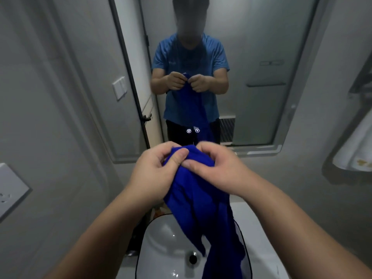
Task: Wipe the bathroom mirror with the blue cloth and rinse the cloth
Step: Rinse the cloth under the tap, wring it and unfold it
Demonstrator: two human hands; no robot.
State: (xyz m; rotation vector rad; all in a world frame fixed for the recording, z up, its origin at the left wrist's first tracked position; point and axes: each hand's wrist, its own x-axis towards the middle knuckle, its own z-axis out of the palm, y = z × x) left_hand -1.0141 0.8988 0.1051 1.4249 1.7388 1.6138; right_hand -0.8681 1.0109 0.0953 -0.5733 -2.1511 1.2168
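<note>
Pinching the blue cloth (201, 198) at its top, left hand (159, 174) and right hand (219, 170) are dangling it lengthwise above the washbasin (161, 238).

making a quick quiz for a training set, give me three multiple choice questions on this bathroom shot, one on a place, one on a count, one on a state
1. The blue cloth hangs above what?
A) a bathtub
B) the white sink
C) a bucket

2. How many small lit icons show on the mirror?
A) two
B) four
C) none

3. How is the cloth held?
A) pressed flat on the mirror
B) lying loose in the sink
C) bunched, gripped by the left hand and the right hand

Answers:
1 B, its lower end dangles over the basin.
2 A, a pair glows near the mirror's lower edge.
3 C, both hands pinch its top, clear of the glass.
</note>
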